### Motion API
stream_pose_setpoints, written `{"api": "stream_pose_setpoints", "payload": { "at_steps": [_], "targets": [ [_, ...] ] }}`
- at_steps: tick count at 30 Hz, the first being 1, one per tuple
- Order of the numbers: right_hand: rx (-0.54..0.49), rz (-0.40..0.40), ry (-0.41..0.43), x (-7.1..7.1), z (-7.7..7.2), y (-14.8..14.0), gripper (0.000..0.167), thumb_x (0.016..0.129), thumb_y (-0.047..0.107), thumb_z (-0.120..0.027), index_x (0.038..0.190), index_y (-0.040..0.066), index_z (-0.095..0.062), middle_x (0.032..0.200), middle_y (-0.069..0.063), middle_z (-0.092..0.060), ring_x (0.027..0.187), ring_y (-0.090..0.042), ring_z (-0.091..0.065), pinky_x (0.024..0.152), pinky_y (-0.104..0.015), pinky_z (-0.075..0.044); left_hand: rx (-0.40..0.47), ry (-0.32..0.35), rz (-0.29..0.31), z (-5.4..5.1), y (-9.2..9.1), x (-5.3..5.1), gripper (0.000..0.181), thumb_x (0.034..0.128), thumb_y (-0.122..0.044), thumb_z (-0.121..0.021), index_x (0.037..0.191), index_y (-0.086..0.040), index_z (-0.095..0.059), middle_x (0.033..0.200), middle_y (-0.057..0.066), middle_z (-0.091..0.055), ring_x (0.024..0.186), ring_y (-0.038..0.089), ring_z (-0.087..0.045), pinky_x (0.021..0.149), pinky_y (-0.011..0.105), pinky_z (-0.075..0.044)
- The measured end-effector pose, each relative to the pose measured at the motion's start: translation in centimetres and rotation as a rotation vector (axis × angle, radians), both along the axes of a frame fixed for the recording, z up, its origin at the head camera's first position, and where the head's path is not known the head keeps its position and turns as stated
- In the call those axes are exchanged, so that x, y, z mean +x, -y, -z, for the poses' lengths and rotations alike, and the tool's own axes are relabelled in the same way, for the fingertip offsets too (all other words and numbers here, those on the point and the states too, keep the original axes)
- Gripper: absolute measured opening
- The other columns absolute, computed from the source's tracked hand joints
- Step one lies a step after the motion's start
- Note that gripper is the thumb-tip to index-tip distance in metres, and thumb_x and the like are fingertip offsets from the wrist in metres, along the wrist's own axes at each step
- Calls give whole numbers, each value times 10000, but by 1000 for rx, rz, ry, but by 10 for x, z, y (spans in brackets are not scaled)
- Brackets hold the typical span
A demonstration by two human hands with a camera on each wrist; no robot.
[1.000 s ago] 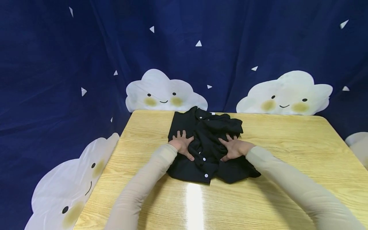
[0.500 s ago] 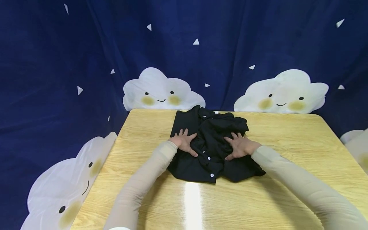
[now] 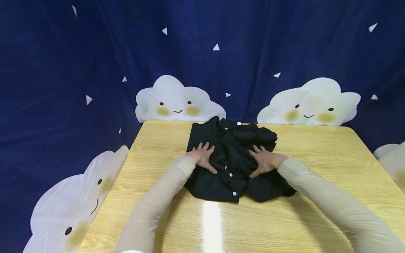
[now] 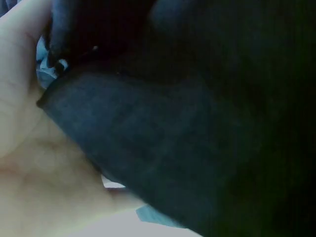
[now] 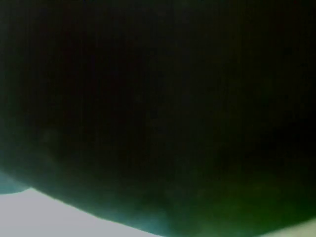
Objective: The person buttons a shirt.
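Observation:
A black button-up shirt with white buttons lies rumpled on the table, its collar toward the far edge. My left hand rests on its left side, fingers spread and pointing away from me. On the bunched right side, my right hand lies with fingers likewise spread. In the left wrist view, the palm of the left hand shows beside dark cloth of the shirt. Dark, blurred shirt fabric fills most of the right wrist view, so the right fingers are hidden there.
The light wooden table extends on both sides of the shirt, with a bright glare strip in front. A dark blue curtain printed with clouds and white triangles hangs behind the table and along its left side.
The shirt has shifted a little to the right, and its right edge reaches farther out. Both hands have moved slightly right with it, fingers still spread.

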State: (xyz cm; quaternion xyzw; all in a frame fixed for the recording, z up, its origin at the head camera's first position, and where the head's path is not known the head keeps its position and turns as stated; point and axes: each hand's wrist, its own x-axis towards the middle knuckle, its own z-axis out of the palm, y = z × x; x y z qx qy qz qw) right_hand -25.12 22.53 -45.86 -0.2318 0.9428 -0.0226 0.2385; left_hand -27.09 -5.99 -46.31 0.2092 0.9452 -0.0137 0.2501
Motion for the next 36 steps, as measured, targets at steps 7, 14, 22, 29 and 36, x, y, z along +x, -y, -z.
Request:
{"api": "stream_pose_setpoints", "payload": {
  "at_steps": [7, 14, 22, 29, 36],
  "targets": [
    [42, 22, -7, 7, 1, -13, 1230, 656, 749, -649, 1473, -39, -176, 1499, -337, -58, 1323, -577, -64, 1005, -658, -197, -24, -15, -12, 1, 2, 5, 1193, 654, -759, -643, 1530, -205, -51, 1578, 103, 1, 1419, 366, -2, 1084, 562, -137],
    [28, 33, 2, 14, -1, -25, 1239, 650, 742, -659, 1469, -50, -172, 1496, -343, -51, 1324, -576, -50, 1001, -669, -184, -27, -6, -11, -1, 5, 9, 1177, 670, -782, -601, 1529, -212, -32, 1578, 99, 19, 1420, 364, 8, 1086, 559, -136],
    [15, 32, 2, 20, -1, -40, 1250, 634, 725, -688, 1459, -66, -182, 1483, -363, -63, 1316, -586, -55, 991, -674, -197, -37, -6, -1, -2, 11, 12, 1182, 672, -780, -600, 1529, -204, -25, 1576, 107, 31, 1418, 370, 8, 1079, 573, -143],
    [11, 35, -6, 26, -2, -50, 1249, 633, 722, -691, 1452, -77, -190, 1473, -377, -77, 1305, -600, -70, 982, -676, -207, -47, -25, 1, -4, 15, 18, 1186, 669, -765, -620, 1529, -193, -38, 1574, 121, 12, 1416, 379, -7, 1074, 576, -160],
    [20, 86, 41, 35, -5, -57, 1243, 637, 728, -680, 1463, -54, -181, 1493, -347, -54, 1322, -572, -43, 974, -695, -183, -54, -14, -4, -3, 18, 23, 1172, 682, -759, -616, 1529, -189, -40, 1571, 134, 4, 1413, 389, -21, 1073, 570, -171]
  ]
}}
